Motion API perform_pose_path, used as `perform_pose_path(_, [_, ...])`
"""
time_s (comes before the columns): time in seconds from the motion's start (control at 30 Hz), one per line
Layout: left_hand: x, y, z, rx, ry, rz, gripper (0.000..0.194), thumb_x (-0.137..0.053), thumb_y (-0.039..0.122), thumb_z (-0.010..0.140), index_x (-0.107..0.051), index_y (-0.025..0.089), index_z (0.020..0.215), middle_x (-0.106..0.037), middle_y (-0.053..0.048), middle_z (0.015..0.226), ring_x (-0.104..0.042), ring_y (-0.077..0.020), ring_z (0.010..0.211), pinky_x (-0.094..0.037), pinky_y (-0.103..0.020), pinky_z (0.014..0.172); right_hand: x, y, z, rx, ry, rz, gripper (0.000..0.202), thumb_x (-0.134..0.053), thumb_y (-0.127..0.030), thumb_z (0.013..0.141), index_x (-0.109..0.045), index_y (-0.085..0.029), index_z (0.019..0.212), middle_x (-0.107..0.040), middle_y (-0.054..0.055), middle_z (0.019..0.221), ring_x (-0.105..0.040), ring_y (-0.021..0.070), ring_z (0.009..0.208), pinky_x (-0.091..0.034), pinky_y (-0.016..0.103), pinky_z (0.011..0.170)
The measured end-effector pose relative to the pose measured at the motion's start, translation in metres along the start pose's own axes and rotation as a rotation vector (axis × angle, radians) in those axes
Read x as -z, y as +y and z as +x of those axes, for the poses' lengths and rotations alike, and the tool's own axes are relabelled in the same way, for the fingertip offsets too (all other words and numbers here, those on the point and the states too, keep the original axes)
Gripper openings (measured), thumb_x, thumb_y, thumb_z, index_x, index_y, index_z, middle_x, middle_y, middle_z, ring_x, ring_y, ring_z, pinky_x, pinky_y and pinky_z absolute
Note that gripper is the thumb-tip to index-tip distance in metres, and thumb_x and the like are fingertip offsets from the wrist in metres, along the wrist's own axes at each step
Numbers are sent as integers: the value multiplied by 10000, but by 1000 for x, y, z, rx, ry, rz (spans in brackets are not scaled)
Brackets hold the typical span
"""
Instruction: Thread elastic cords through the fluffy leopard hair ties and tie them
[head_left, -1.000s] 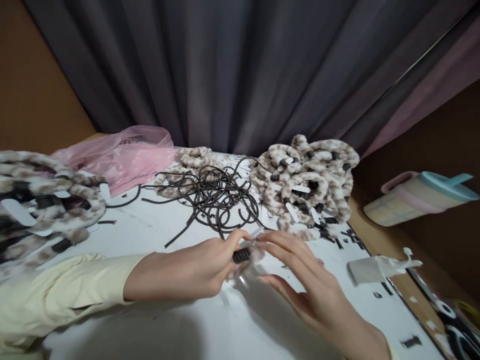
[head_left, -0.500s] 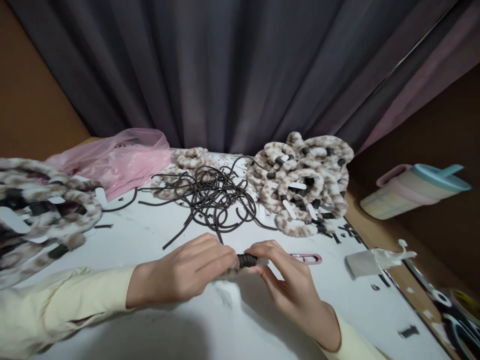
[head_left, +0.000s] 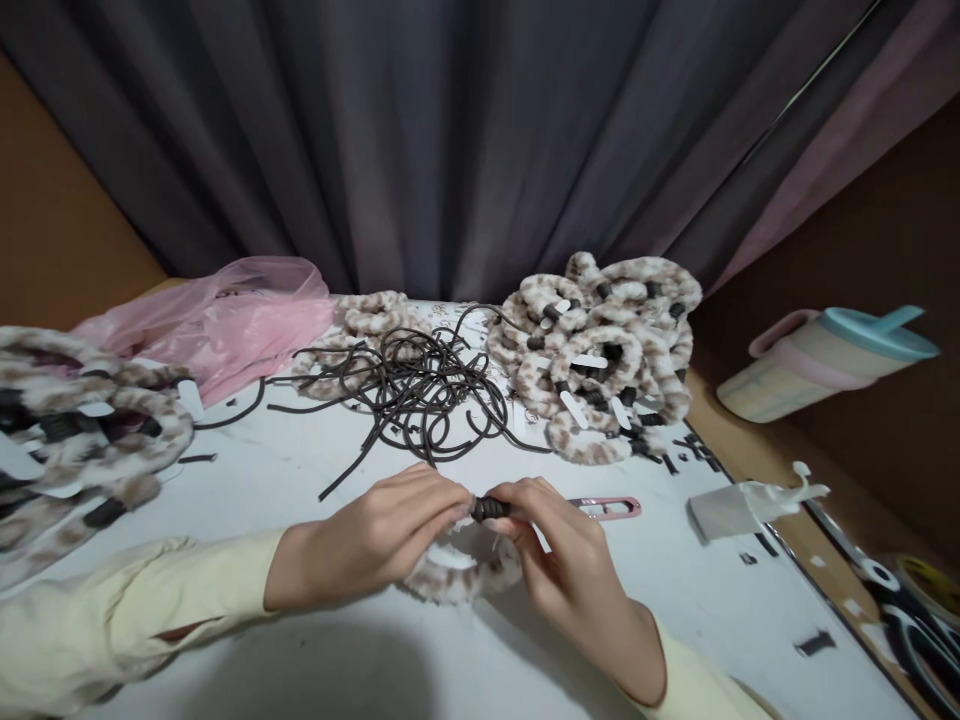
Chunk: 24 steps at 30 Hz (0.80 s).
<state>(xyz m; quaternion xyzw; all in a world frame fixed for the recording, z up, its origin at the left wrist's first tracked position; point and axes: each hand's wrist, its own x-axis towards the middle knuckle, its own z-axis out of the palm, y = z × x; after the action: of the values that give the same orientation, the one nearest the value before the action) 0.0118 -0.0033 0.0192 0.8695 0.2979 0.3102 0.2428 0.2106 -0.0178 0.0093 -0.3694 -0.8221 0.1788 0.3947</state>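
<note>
A spotted white-and-brown plush ring (head_left: 454,585) hangs between my hands over the white table (head_left: 285,660). Dark cord wrapped in tight coils (head_left: 491,508) covers the ring's upper part. My left hand (head_left: 375,535) is closed, its fingertips pinching the left end of the coils. On the right end, the thumb and fingers of my right hand (head_left: 566,565) pinch the same wrapped part. Just beyond my hands lies a tangle of loose dark cords (head_left: 435,385). Pink-handled snips (head_left: 615,508) lie behind my right hand, partly hidden by it.
Similar plush rings with white tags are piled at the right (head_left: 600,365) and left (head_left: 82,420). A pink plastic bag (head_left: 247,320) lies at the back left. To the right are a white bottle (head_left: 724,512), a lidded tumbler (head_left: 810,365), black-handled scissors (head_left: 904,625) and cord scraps.
The plush ring has swung into view below the wrapped coils, where it was mostly hidden. Both hands stay closed on it, and the coils have tilted slightly. The camera view has shifted a little.
</note>
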Motion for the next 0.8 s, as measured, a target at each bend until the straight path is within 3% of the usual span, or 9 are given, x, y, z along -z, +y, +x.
perform_pose_path(0.17, [3,-1,9,304,-44,-137,208,-492,268,882,-662,155,925,-683,-49,829,-601,-138,724,-425,-195,668,3,2,2,86,-89,-160,281,-402,-64,873,-477,-145,1132,-598,64,794,-536,176,701,-439,278,607])
perform_pose_path(0.37, [20,2,23,625,-240,-404,279,-534,382,834,-668,144,777,-627,6,610,-499,-104,562,-351,-184,535,9,-1,3,75,-176,-150,186,-405,-123,903,-519,-149,1047,-588,61,760,-525,168,672,-425,254,578])
perform_pose_path(0.53, [27,-4,25,639,-398,-623,291,-566,398,816,-656,125,775,-570,21,556,-402,-79,505,-277,-191,484,11,1,3,-18,-245,76,145,-427,-133,897,-522,-187,991,-598,24,757,-536,127,655,-401,210,591])
perform_pose_path(0.8, [23,-7,24,707,-412,-745,287,-585,382,804,-650,103,797,-530,24,526,-383,-77,497,-273,-199,491,11,4,5,-219,-298,166,119,-469,-270,896,-547,-180,886,-577,-5,672,-495,108,570,-348,205,529])
